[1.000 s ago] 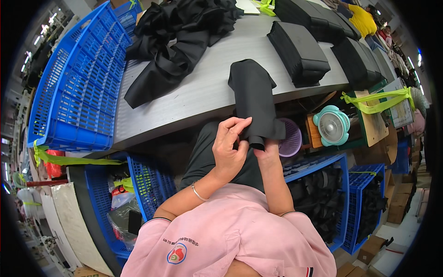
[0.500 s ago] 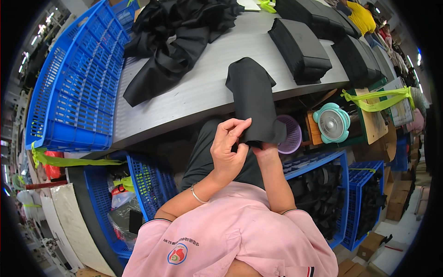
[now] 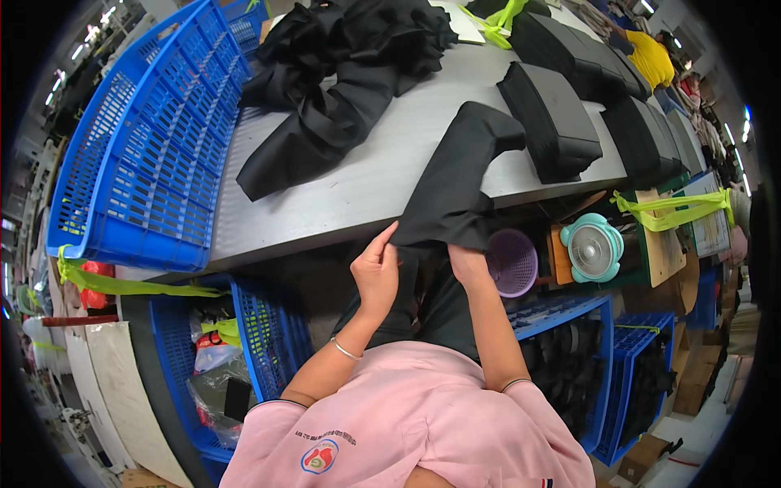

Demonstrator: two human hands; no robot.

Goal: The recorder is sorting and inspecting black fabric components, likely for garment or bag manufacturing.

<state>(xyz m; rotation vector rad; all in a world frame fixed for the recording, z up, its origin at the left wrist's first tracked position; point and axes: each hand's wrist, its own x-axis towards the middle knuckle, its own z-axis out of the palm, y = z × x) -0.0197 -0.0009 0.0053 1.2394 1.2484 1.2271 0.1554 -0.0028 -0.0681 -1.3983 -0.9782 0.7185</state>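
Note:
A long piece of black fabric (image 3: 451,179) stretches from my lap up over the near edge of the grey table, its far end folded to the right. My left hand (image 3: 377,270) pinches the left corner of its near edge between thumb and fingertips. At the right of that same edge, my right hand (image 3: 468,263) grips the cloth; its fingertips are tucked under the fabric and hidden. Between the two hands the near edge is spread out. A loose heap of black fabric (image 3: 350,89) lies farther back on the table.
Stacks of folded black pieces (image 3: 553,122) stand at the table's right. A tall blue crate (image 3: 154,146) is at the left. Below the table edge are a purple basket (image 3: 512,264), a teal fan (image 3: 593,248) and blue crates (image 3: 606,358) filled with black pieces.
My left hand has moved left and now pinches the fabric's corner. The near edge is spread wider, and the fabric's far end has swung right. The view has shifted slightly.

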